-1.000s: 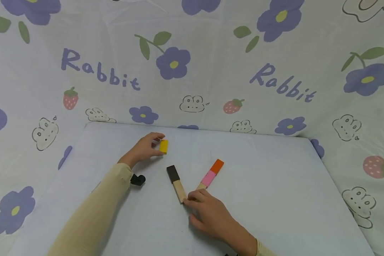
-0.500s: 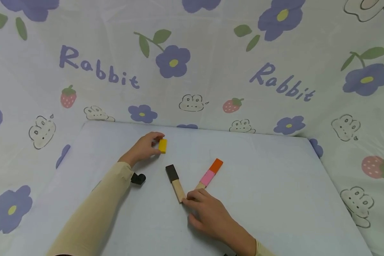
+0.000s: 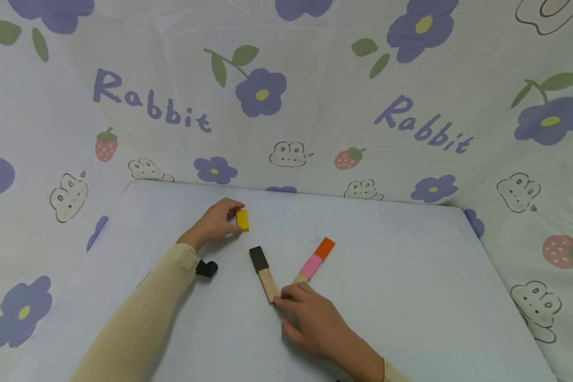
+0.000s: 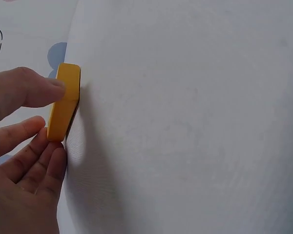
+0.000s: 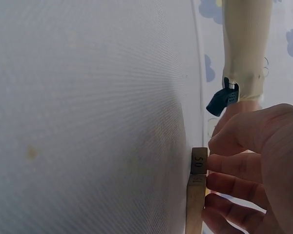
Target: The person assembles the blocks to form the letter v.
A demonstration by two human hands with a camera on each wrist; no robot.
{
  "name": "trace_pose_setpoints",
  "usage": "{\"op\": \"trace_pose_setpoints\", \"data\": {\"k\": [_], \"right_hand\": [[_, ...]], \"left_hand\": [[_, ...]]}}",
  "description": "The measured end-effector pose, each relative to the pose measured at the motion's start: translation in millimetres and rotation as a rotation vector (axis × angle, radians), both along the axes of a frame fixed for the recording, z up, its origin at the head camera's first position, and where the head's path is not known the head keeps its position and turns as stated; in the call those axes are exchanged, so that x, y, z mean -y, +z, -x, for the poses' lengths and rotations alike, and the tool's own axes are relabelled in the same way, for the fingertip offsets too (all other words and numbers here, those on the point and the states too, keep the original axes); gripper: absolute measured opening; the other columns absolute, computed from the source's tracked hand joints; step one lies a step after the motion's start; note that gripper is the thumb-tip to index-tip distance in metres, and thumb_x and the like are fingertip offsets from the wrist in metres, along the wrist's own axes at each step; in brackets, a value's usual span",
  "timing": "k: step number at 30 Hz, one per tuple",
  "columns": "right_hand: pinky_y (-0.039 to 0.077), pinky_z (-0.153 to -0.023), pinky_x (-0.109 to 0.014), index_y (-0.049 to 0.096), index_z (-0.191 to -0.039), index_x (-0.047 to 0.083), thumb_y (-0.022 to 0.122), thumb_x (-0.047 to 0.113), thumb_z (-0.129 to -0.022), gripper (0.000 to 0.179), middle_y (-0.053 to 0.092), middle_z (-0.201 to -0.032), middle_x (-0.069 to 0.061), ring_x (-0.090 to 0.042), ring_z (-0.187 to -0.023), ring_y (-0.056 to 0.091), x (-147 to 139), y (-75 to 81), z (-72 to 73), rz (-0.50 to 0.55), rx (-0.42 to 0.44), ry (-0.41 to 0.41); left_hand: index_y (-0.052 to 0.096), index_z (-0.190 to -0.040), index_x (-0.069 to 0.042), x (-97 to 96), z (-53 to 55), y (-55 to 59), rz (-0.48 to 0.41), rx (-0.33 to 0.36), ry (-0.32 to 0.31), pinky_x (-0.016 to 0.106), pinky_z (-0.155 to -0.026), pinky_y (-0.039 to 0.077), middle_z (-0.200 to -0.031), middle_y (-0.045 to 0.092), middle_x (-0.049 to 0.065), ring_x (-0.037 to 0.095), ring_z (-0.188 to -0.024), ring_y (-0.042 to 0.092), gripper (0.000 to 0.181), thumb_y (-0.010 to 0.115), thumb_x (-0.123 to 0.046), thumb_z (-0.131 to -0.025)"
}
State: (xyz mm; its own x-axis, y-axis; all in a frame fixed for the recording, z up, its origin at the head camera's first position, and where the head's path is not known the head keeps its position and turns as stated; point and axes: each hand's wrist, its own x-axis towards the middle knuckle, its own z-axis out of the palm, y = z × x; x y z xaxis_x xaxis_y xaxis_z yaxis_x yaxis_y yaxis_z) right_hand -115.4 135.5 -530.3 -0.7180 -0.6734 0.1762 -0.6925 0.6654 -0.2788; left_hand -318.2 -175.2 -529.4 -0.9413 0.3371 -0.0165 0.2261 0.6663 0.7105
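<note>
My left hand (image 3: 218,220) pinches a small yellow block (image 3: 242,220) at the back left of the table. In the left wrist view the thumb lies on the block's face and the fingertips meet its lower end. Nearer me, a black block (image 3: 259,259) and a plain wooden block (image 3: 269,285) lie end to end. An orange block (image 3: 324,248), a pink block (image 3: 311,266) and another wooden block (image 3: 301,278) form a second slanting row. Over the rows' near ends is my right hand (image 3: 317,319), fingertips touching the wood and hiding part of it.
A white cloth covers the table (image 3: 410,297). Behind it hangs a fabric backdrop (image 3: 315,106) printed with flowers, rabbits and lettering. A black device (image 3: 207,268) sits at the left wrist. Printed numbers mark a block end (image 5: 199,161) in the right wrist view.
The yellow block has turned slightly in my left fingers. My right hand and the two rows of blocks stay put, while the head view shifts a little.
</note>
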Motion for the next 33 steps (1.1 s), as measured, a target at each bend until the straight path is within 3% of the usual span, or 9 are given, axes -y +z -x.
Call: {"op": "trace_pose_setpoints", "data": {"k": [7,17,33], "right_hand": [[0.056,-0.096,-0.033,0.078,-0.136,0.012,0.081,0.021,-0.094,0.042,0.066,-0.129,0.001,-0.017,-0.122,0.056,-1.0,-1.7,-0.1,0.008,-0.017,0.009],[0.056,-0.096,-0.034,0.077,-0.136,0.012,0.082,0.021,-0.094,0.043,0.065,-0.129,0.001,-0.016,-0.122,0.056,-0.4,-3.4,1.2,0.019,-0.018,0.016],[0.057,-0.095,-0.034,0.078,-0.135,0.011,0.082,0.019,-0.092,0.043,0.065,-0.128,0.001,-0.017,-0.120,0.057,2.4,-2.3,1.2,0.031,-0.040,0.018]], "left_hand": [[0.057,-0.151,0.005,1.7,-3.6,1.2,0.029,-0.033,-0.011,0.047,-0.116,0.045,-0.141,0.056,0.022,0.036,-0.129,0.056,0.069,0.085,-0.009,-0.090],[0.059,-0.151,0.002,0.0,-11.3,8.9,0.019,-0.016,0.013,0.048,-0.117,0.044,-0.142,0.054,0.020,0.037,-0.132,0.056,0.069,0.087,-0.014,-0.091],[0.059,-0.151,0.002,-1.8,-14.9,8.1,0.028,-0.026,0.005,0.047,-0.117,0.044,-0.140,0.054,0.019,0.036,-0.131,0.056,0.069,0.088,-0.016,-0.091]]}}
